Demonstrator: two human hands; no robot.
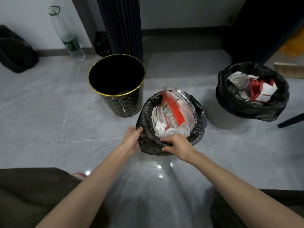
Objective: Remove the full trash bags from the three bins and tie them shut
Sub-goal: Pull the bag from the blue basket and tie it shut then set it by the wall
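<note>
A black trash bag (pixel 199 120) full of paper and red-and-white wrappers lines the middle bin in front of me. My left hand (pixel 132 137) grips the bag's folded rim on its left side. My right hand (pixel 176 144) pinches the rim at the near edge. To the right, a grey bin (pixel 225 118) holds a second black bag (pixel 230 96) with a can and red-white cartons. To the left stands a black bin with a gold rim (pixel 115 83), which has no bag in it.
A small tied black bag (pixel 102 45) lies by the dark ribbed column (pixel 121 25). A plastic bottle (pixel 69 37) leans on the wall. A dark bag (pixel 14 51) sits far left. A chair leg (pixel 291 120) and a wooden board (pixel 289 69) are at the right.
</note>
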